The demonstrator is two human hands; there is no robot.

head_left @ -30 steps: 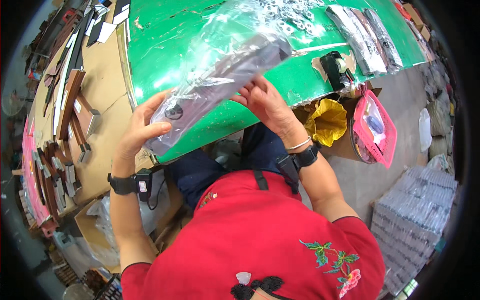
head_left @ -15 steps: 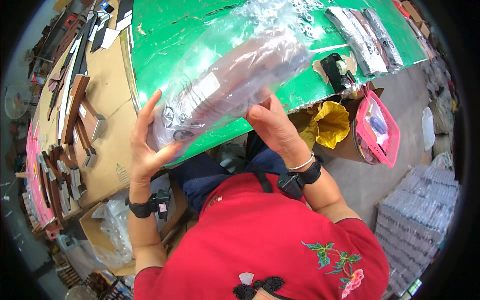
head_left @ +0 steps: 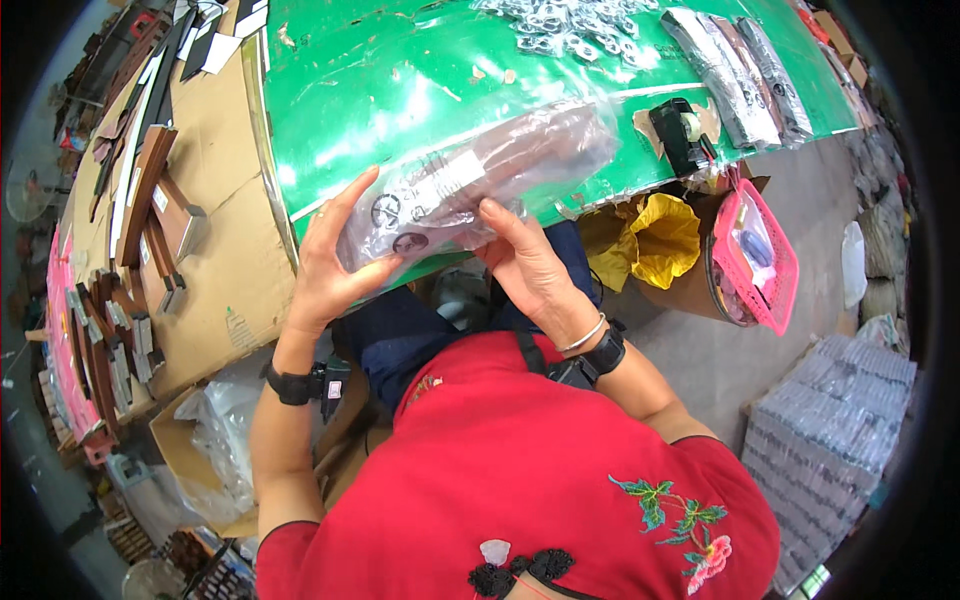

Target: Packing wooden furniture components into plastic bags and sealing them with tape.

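A clear plastic bag with long brown pieces and a white label inside lies slanted across the near part of the green table. My left hand is closed round the bag's left end, thumb on the near side and fingers on the far side. My right hand grips the near edge at the middle, its thumb on top and the other fingers partly hidden below. Loose plastic stands out past the brown pieces at the right end.
Small metal fittings lie at the far side. Wrapped bundles and a black tape dispenser sit to the right. A pink basket and yellow bag hang by the table edge. Brown strips rest on cardboard at left.
The bag has come down onto the table and nearer to me, its right end lower. Both hands moved with it, and the metal fittings behind it now show.
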